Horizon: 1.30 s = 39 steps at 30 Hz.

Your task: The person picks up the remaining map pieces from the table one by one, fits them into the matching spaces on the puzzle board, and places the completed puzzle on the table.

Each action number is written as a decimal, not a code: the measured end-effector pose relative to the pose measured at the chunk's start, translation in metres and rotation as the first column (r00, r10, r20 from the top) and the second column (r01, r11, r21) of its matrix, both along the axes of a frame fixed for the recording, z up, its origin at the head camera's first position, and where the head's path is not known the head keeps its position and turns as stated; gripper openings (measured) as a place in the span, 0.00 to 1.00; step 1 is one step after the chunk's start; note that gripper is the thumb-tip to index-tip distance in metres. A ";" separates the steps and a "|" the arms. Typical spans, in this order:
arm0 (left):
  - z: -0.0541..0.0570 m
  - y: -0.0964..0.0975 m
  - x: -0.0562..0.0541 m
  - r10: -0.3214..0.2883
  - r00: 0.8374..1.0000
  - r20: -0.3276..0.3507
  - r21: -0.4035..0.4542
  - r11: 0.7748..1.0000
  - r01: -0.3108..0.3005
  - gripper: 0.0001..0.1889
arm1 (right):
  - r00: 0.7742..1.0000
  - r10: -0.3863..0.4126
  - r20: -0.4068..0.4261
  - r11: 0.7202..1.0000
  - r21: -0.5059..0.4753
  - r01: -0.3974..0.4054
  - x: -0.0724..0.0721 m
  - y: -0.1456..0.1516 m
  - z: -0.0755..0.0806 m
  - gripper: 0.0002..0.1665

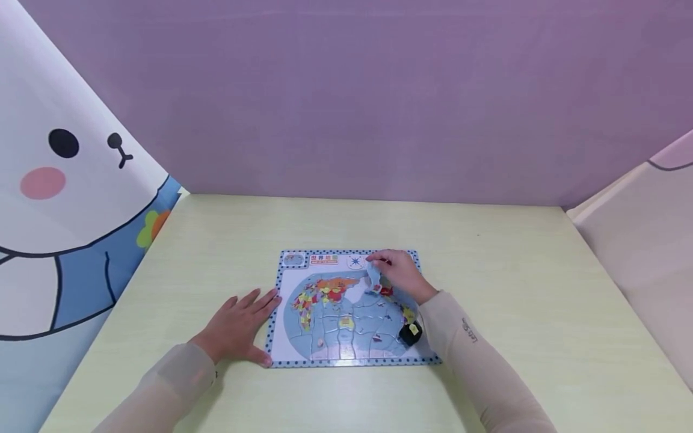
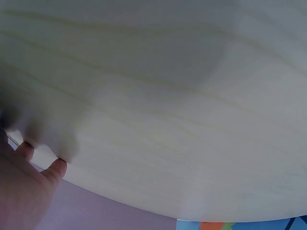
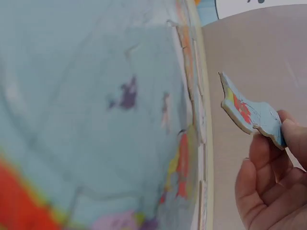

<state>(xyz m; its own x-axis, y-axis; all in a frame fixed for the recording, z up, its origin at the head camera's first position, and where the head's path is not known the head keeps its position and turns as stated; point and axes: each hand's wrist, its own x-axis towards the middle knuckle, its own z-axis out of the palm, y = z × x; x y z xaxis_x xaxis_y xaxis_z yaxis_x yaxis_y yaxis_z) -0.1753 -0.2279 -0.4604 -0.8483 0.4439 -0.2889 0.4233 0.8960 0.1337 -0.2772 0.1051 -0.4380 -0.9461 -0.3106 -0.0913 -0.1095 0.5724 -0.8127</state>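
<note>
A world map jigsaw puzzle [image 1: 363, 313] lies flat on the table, its frame bordered with blue dots. Near the top of the map, a white gap [image 1: 355, 292] shows between the fitted pieces. Over the upper right part, my right hand [image 1: 402, 274] pinches a light blue puzzle piece [image 3: 252, 112] between thumb and fingers; red and yellow patches mark it, and it is tilted up off the board. My left hand [image 1: 238, 328] lies with fingers spread at the board's left edge, fingertips and thumb on the dotted border. Only part of that hand [image 2: 29, 187] appears in the left wrist view.
The pale wooden table [image 1: 227, 228] extends around the board. Behind it stands a purple wall panel [image 1: 357, 102], with a cartoon-printed panel [image 1: 70, 180] at left and a whitish one [image 1: 644, 240] at right. A small black block [image 1: 410, 333] overlaps the board's lower right beside the right sleeve.
</note>
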 end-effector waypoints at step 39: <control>0.001 -0.003 -0.002 -0.002 1.000 0.030 0.035 0.999 0.001 0.62 | 0.966 0.034 0.255 0.859 0.487 -0.158 0.025 0.005 0.014 0.06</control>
